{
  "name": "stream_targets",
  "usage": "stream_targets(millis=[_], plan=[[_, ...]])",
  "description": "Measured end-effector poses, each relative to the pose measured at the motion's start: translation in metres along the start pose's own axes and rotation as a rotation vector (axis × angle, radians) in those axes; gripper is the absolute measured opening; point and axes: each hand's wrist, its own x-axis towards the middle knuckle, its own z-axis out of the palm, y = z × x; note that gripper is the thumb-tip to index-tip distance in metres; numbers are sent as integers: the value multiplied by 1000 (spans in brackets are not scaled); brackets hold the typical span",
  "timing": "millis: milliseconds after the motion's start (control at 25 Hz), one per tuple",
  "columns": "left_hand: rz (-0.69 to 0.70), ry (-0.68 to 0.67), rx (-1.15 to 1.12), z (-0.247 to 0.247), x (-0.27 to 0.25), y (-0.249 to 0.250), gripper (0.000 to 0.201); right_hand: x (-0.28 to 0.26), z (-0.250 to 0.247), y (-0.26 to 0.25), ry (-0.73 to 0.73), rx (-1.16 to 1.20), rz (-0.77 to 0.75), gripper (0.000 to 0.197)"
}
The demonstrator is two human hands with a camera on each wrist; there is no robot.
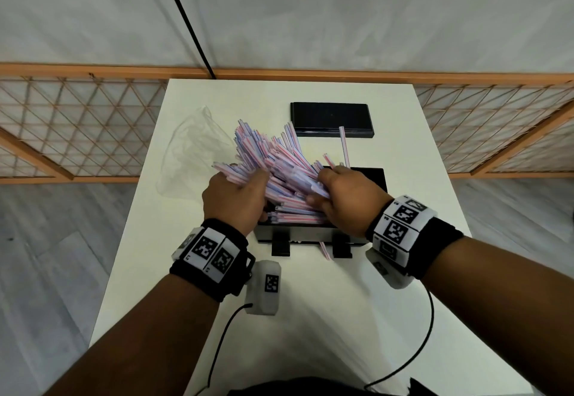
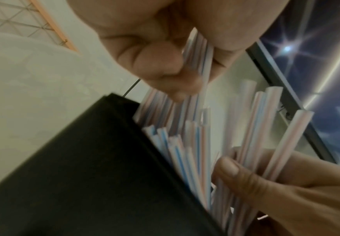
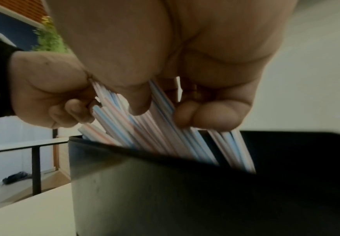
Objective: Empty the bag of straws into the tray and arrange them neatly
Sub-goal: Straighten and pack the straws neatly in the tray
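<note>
A big bundle of pink, blue and white striped straws (image 1: 273,162) fans up and leftward out of the black tray (image 1: 372,175) in the middle of the white table (image 1: 403,153). My left hand (image 1: 239,197) grips the bundle from the left, fingers curled round the straws (image 2: 197,67). My right hand (image 1: 338,200) grips the straws (image 3: 137,118) from the right, fingers curled above the tray's black wall (image 3: 165,183). The empty clear plastic bag (image 1: 192,147) lies crumpled left of the straws.
A flat black lid (image 1: 330,119) lies at the back of the table, with one loose straw (image 1: 344,147) leaning by it. Another stray straw (image 1: 325,249) sticks out under the tray's front, between two black clips (image 1: 281,243). Cables trail over the table's near edge.
</note>
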Motion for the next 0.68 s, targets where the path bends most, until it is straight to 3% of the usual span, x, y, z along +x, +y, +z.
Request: stream_targets(millis=[120,280,320,360,440,480,600,680], plan=[[2,-27,-27,-1,-5,-4,42,-2,1,7,28,139,56,49],[-132,-12,-318,-2,8,-9,96,-8,-14,27,77,118,251,61],[-141,-21,-377,-1,12,-9,101,-7,-16,30,69,83,299,67],[-148,-51,-466,0,14,-7,92,-4,-17,31,57,67,329,74],[-208,-101,-633,6,10,2,54,2,-15,30,46,113,326,78],[-252,-126,-661,9,10,4,49,4,-13,28,39,139,300,75],[-290,-119,-704,19,14,1,93,10,-5,22,-9,147,223,54],[-295,-102,-731,22,19,-3,98,13,-2,22,2,164,203,40]])
